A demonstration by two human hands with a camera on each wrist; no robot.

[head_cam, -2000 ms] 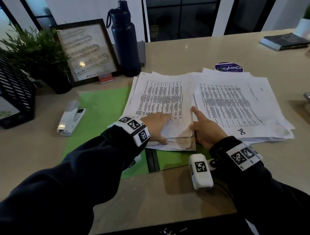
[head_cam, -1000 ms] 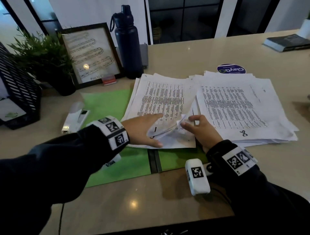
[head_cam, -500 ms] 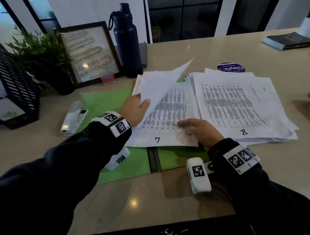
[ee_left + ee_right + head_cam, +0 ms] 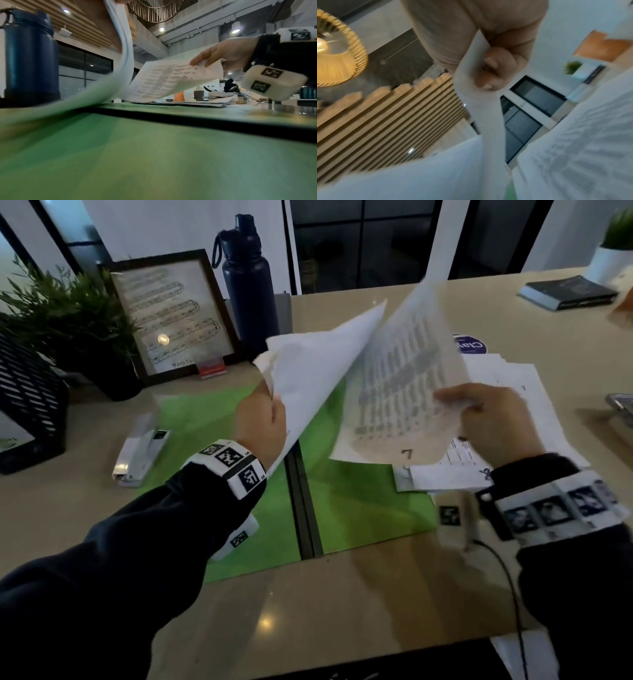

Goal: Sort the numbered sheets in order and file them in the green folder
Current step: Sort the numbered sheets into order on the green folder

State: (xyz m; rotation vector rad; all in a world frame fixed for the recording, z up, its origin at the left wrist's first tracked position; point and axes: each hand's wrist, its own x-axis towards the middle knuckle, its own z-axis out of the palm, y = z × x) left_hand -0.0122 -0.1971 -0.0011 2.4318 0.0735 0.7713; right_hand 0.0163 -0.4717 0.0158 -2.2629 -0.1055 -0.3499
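Head view, frame centre: left hand (image 4: 262, 424) grips small bundle of sheets (image 4: 318, 364), lifted, blank backs showing. Right hand (image 4: 493, 422) pinches sheet marked 7 (image 4: 397, 392), raised and tilted. Green folder (image 4: 359, 508) lies open on counter (image 4: 308, 604) beneath both. Remaining sheet pile (image 4: 507, 392) at right, touching folder edge. Stapler (image 4: 140, 453) at left.

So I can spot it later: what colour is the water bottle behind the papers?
Dark navy blue water bottle, clearest in the head view.
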